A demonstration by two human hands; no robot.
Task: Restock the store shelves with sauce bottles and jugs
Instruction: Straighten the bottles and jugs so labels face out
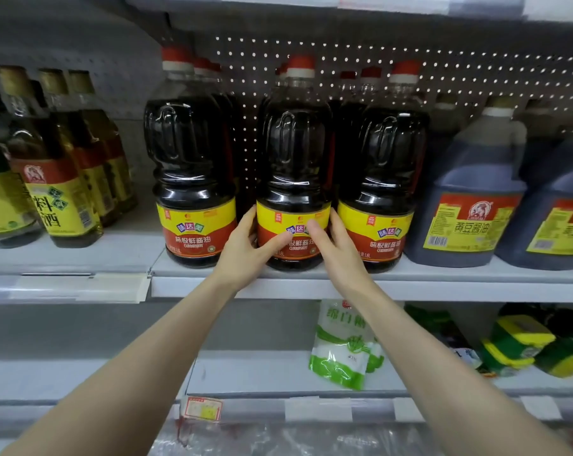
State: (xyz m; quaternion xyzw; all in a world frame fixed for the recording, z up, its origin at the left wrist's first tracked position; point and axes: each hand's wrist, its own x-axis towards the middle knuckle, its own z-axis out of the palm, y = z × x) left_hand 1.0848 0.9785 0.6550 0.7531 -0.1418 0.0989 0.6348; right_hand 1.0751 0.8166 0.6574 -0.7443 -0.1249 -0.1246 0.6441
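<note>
A dark soy sauce jug (pixel 294 153) with a red cap and a yellow-red label stands upright at the front of the middle shelf (pixel 442 284). My left hand (pixel 245 248) grips its lower left side, thumb across the label. My right hand (pixel 334 245) grips its lower right side, thumb also on the label. Matching jugs stand close on each side, the left jug (pixel 189 159) and the right jug (pixel 382 166), with more rows of red caps behind them.
Slim yellow-labelled cooking wine bottles (pixel 61 166) fill the shelf's left part. Bluish soy sauce jugs (pixel 469 199) stand at the right. A perforated back panel (pixel 377 60) is behind. Below, a white-green bag (pixel 344 347) and green-yellow packs (pixel 521 343) lie on the lower shelf.
</note>
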